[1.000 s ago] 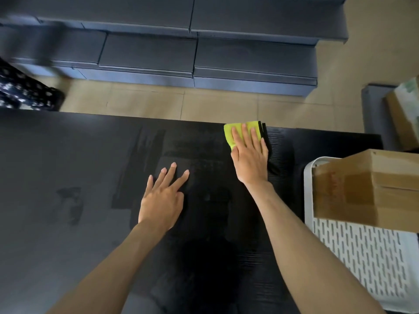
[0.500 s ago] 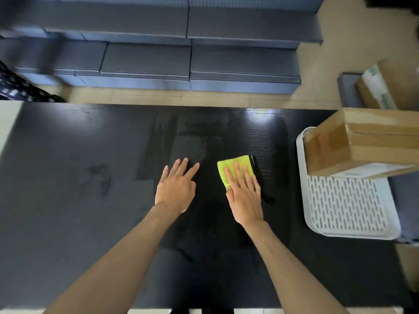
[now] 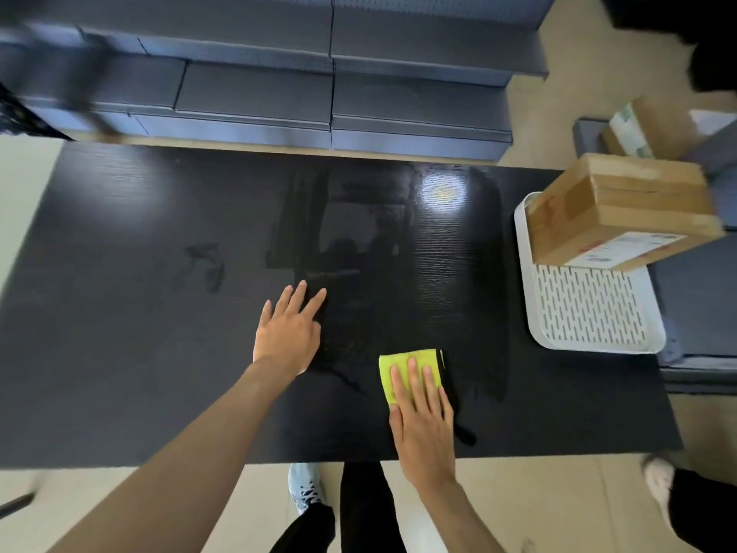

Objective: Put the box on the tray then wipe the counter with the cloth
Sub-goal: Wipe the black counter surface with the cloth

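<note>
A brown cardboard box (image 3: 622,211) sits on the far end of the white slotted tray (image 3: 590,313) at the right of the black counter (image 3: 119,313). A yellow-green cloth (image 3: 402,365) lies flat on the counter near its front edge. My right hand (image 3: 422,417) presses flat on the cloth, fingers covering its near part. My left hand (image 3: 289,331) rests flat on the counter to the left of the cloth, fingers spread, holding nothing. Wet streaks show on the counter around and beyond both hands.
Grey shelving (image 3: 319,73) runs beyond the counter's far edge. More cardboard boxes (image 3: 646,129) stand on a grey surface at the back right. My legs and a shoe (image 3: 307,488) show below the front edge; another person's shoe (image 3: 658,480) is at the right.
My right hand has drawn the cloth from the counter's far edge back toward the front edge. My left hand stayed flat on the counter. The view pulled back.
</note>
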The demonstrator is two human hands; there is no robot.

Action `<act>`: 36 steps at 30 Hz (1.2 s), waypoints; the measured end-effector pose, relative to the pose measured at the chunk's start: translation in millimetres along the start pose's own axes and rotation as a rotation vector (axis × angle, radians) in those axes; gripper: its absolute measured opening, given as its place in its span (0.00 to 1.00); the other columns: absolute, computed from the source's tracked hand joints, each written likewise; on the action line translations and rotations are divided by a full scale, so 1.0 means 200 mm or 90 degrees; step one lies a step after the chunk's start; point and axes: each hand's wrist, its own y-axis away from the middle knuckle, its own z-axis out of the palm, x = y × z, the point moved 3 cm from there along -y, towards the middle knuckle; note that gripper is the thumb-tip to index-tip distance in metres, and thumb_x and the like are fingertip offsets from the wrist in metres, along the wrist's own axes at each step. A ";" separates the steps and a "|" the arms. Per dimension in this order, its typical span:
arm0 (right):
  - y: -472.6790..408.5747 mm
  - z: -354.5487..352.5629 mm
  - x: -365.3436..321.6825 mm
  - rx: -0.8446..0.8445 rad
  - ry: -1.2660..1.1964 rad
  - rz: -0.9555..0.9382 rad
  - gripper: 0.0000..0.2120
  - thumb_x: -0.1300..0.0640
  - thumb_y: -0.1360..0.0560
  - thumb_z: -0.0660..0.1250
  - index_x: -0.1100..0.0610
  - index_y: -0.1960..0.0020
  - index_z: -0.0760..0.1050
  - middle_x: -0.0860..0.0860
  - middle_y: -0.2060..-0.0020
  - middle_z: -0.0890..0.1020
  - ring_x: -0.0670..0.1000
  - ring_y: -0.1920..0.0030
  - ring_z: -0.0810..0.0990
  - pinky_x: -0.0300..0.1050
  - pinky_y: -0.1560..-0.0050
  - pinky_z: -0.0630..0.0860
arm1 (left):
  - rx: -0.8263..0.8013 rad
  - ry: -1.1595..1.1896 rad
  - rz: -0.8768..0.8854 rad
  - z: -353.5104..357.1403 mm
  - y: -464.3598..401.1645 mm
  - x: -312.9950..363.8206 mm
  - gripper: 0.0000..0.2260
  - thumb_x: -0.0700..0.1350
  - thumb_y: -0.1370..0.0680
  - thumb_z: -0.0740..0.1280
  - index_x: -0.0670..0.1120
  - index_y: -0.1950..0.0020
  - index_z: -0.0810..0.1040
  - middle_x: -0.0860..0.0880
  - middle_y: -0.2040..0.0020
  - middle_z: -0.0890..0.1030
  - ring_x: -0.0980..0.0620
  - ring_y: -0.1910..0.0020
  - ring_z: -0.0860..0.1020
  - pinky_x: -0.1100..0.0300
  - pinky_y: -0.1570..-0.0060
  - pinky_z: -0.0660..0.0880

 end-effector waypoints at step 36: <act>-2.21 -0.43 0.02 0.068 0.005 -0.054 0.31 0.45 0.17 0.42 0.45 0.14 0.46 0.53 0.14 0.49 0.56 0.14 0.46 0.61 0.16 0.50 | 0.070 0.066 -0.284 -0.10 -0.61 -0.11 0.34 0.55 0.22 0.51 0.48 0.17 0.51 0.28 0.22 0.58 0.27 0.24 0.59 0.22 0.37 0.64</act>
